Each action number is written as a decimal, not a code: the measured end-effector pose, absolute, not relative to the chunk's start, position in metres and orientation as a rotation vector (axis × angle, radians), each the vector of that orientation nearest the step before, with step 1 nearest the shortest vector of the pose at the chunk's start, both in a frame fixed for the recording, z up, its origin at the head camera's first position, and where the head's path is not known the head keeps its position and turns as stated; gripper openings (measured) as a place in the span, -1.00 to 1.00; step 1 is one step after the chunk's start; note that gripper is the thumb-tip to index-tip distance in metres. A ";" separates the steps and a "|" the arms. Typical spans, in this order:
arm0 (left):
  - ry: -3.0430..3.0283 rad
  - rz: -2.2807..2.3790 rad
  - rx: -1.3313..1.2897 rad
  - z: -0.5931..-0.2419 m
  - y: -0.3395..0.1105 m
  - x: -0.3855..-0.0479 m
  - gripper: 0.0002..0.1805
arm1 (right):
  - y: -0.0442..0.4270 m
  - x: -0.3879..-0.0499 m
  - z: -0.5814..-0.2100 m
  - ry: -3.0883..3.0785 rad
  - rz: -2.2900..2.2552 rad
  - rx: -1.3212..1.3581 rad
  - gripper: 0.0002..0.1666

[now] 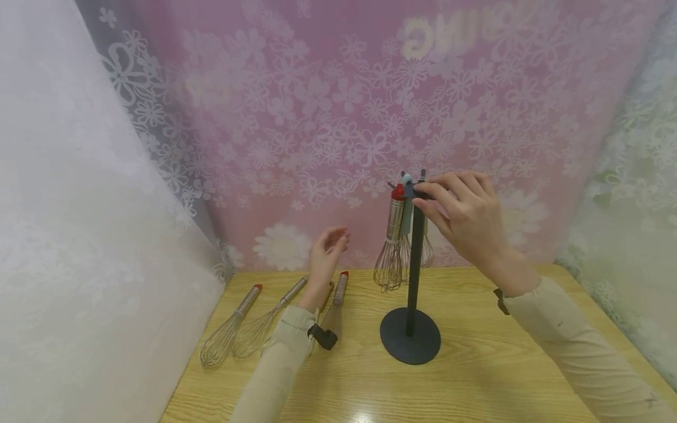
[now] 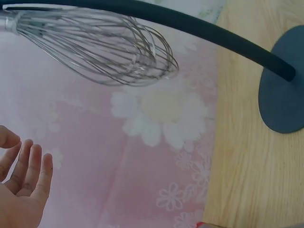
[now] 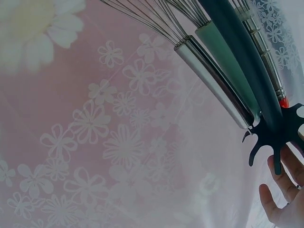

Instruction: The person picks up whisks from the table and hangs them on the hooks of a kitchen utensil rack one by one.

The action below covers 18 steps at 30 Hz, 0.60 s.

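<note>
A black hook stand [image 1: 416, 252] stands upright on its round base, its top a ring of curved hooks. My right hand [image 1: 468, 214] grips the hooked top between thumb and fingers. Three whisks hang there: a red-tipped metal one [image 1: 394, 220], one with a pale green handle [image 3: 228, 66], and one with a plain steel handle [image 3: 213, 80]. Left of the stand, my left hand [image 1: 325, 258] hovers with loosely bent fingers, holding nothing. Beneath its wrist lies a red-tipped whisk [image 1: 341, 288], partly hidden by the arm.
Farther left on the wooden table [image 1: 476, 352] lie another red-tipped whisk [image 1: 245, 302] and a slim steel whisk [image 1: 275, 311]. A dark handle end [image 1: 329, 291] shows beside the left wrist. Flowered pink cloth [image 1: 317, 117] hangs behind the table, with pale cloth at both sides.
</note>
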<state>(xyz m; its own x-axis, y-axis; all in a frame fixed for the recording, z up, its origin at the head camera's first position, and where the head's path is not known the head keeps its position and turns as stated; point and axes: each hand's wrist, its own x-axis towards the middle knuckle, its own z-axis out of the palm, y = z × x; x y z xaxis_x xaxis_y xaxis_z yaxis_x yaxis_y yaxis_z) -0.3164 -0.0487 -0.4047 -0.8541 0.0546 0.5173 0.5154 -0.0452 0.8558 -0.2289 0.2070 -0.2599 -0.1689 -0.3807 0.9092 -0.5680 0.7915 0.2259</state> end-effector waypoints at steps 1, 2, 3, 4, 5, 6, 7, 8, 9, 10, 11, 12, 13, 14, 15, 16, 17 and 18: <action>-1.918 -1.962 -0.599 -0.408 -0.049 -0.318 -0.71 | 0.207 -0.229 -0.260 -1.791 0.197 0.735 -0.49; -1.922 -1.957 -0.594 -0.410 -0.050 -0.320 -0.71 | 0.207 -0.229 -0.259 -1.793 0.199 0.739 -0.48; -1.930 -1.949 -0.588 -0.413 -0.051 -0.321 -0.71 | 0.208 -0.229 -0.259 -1.796 0.202 0.741 -0.48; -1.937 -1.942 -0.586 -0.416 -0.052 -0.323 -0.71 | 0.208 -0.229 -0.259 -1.799 0.207 0.745 -0.48; -1.951 -1.927 -0.583 -0.419 -0.053 -0.325 -0.71 | 0.208 -0.230 -0.259 -1.801 0.218 0.750 -0.48; -1.969 -1.911 -0.576 -0.422 -0.054 -0.326 -0.71 | 0.208 -0.230 -0.258 -1.803 0.225 0.756 -0.48; -1.991 -1.892 -0.564 -0.425 -0.055 -0.327 -0.72 | 0.209 -0.230 -0.258 -1.804 0.229 0.762 -0.48; -2.014 -1.870 -0.553 -0.427 -0.055 -0.328 -0.72 | 0.209 -0.230 -0.258 -1.806 0.232 0.766 -0.48; -2.037 -1.853 -0.540 -0.430 -0.057 -0.329 -0.72 | 0.210 -0.229 -0.258 -1.807 0.236 0.770 -0.48; -2.058 -1.837 -0.528 -0.432 -0.058 -0.330 -0.72 | 0.210 -0.229 -0.258 -1.808 0.237 0.773 -0.48; -2.077 -1.819 -0.516 -0.434 -0.059 -0.331 -0.73 | 0.211 -0.228 -0.258 -1.808 0.238 0.775 -0.48; -2.090 -1.807 -0.506 -0.436 -0.059 -0.332 -0.73 | 0.212 -0.228 -0.258 -1.810 0.232 0.778 -0.49; -2.099 -1.799 -0.496 -0.438 -0.060 -0.332 -0.73 | 0.212 -0.227 -0.257 -1.812 0.231 0.778 -0.48; -2.105 -1.794 -0.486 -0.441 -0.061 -0.333 -0.73 | 0.213 -0.227 -0.257 -1.814 0.230 0.780 -0.48; -2.112 -1.792 -0.474 -0.443 -0.062 -0.335 -0.73 | 0.213 -0.226 -0.257 -1.814 0.229 0.782 -0.49; -2.128 -1.793 -0.457 -0.445 -0.063 -0.336 -0.73 | 0.213 -0.226 -0.257 -1.814 0.228 0.783 -0.49; -2.144 -1.795 -0.441 -0.447 -0.064 -0.336 -0.73 | 0.213 -0.226 -0.257 -1.812 0.227 0.785 -0.49; -2.162 -1.801 -0.423 -0.449 -0.065 -0.337 -0.73 | 0.214 -0.226 -0.257 -1.810 0.225 0.787 -0.50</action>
<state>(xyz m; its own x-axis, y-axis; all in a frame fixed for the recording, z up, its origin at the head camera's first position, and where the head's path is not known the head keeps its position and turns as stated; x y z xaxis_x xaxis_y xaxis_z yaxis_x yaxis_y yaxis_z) -0.3373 -0.0649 -0.4490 -0.9130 0.0362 0.4063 0.4062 0.1730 0.8973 -0.2260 0.2136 -0.2568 -0.1836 -0.4030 0.8966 -0.6101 0.7619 0.2175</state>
